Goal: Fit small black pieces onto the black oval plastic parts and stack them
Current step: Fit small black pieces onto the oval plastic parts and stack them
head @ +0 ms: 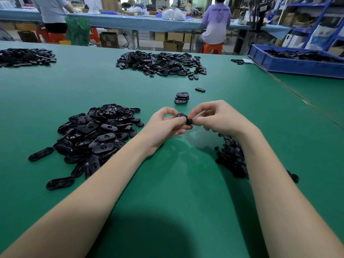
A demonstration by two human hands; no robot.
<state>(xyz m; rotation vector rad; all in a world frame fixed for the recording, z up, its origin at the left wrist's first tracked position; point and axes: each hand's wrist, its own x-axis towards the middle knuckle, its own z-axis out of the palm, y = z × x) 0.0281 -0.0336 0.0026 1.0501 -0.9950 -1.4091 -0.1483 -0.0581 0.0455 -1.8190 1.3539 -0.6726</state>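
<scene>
You hold one black oval part (181,116) in your left hand (165,125), with your fingers curled round it. Your right hand (221,118) pinches a small black piece (189,121) and holds it right against the oval part. Both sit up off the desk, near its middle. I think you are fitting the piece on right now, but I cannot tell if it has clicked in.

Only a little of the job looks done. A short stack of oval parts (181,98) sits just past your hands, toward the far edge. One single oval part (200,89) lies near it.

A lot is left. A big pile of oval parts (95,135) waits toward the left edge, near your left arm. A heap of small pieces (230,155) lies partly under your right arm. Two more piles, one big (160,63) and one at the far left corner (26,56), sit by the far edge.

The desk (176,183) has a green top that looks smooth and flat. A blue tray (296,64) with more black parts sits at the far right corner.

The room is a busy workshop. Two people sit on orange stools (212,47) at a long blue table (141,22). There are cardboard boxes on the floor and blue shelves on the right.
</scene>
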